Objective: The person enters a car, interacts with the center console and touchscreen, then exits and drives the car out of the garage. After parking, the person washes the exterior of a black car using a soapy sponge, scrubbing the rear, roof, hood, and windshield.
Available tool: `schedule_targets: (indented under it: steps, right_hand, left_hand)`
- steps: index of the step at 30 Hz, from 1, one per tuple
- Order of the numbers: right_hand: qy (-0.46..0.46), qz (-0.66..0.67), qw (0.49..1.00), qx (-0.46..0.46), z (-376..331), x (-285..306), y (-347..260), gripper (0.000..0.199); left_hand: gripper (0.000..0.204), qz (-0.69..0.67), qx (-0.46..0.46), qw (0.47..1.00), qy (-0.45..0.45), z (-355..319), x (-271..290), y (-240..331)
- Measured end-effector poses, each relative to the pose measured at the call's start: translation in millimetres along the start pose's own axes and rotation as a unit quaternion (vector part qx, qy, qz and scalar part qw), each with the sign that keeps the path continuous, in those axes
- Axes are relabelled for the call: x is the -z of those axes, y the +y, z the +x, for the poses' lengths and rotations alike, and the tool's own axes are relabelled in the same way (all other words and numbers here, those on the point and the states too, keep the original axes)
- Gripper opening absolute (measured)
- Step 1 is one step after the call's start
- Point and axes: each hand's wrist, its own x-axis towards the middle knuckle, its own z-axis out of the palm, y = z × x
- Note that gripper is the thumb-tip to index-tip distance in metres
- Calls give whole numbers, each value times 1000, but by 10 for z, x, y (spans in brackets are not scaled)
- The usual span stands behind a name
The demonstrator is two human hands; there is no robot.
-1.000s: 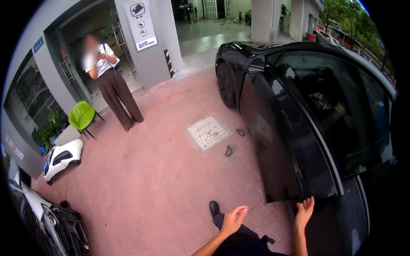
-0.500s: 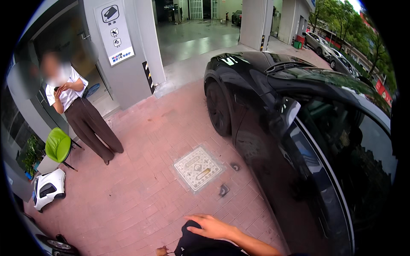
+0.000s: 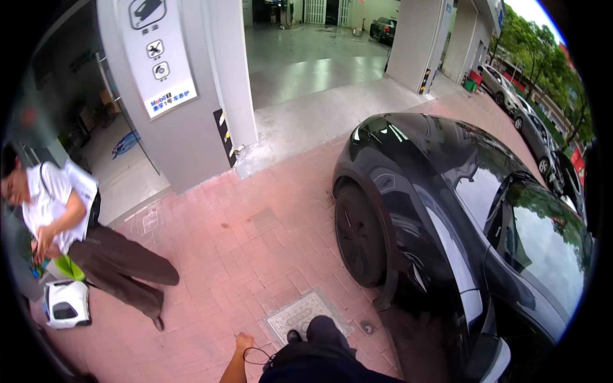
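Note:
My left hand [image 3: 243, 342] hangs low at the bottom middle, its forearm rising from the lower edge. The hand looks small and is seen from above, so I cannot tell how its fingers lie. A thin dark cord [image 3: 258, 350] loops between this hand and my dark clothing; whether the fingers hold it is unclear. My right hand is out of the picture. Below me, my leg and shoe [image 3: 294, 336] stand over a square patterned cover [image 3: 300, 314] set in the paving. Nearest on my right is a dark car [image 3: 408, 191], its wheel [image 3: 361, 236] facing me.
On the left a person [image 3: 70, 217] in a white shirt stands by a green chair [image 3: 69, 268] and a white toy-like car [image 3: 67, 304]. A grey pillar with a sign [image 3: 159, 64] flanks a garage opening [image 3: 319, 57]. Parked cars [image 3: 533, 131] line the far right.
The view has shifted forward along the dark car. My right hand, earlier in front of my dark clothing, has left the picture. More of my left hand and forearm shows.

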Motion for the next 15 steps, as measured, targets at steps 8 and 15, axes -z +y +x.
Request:
schedule_targets:
  steps: [8,15]
  right_hand:
    - [-59,88,993,-56,461,390,-3737,36]
    - [-37,177,914,363,-408,1974,-10254,29]
  left_hand:
    - [26,-159,-139,976,-56,2800,257,4835]
    - [26,15,168,972,-161,4105,-108,6561]
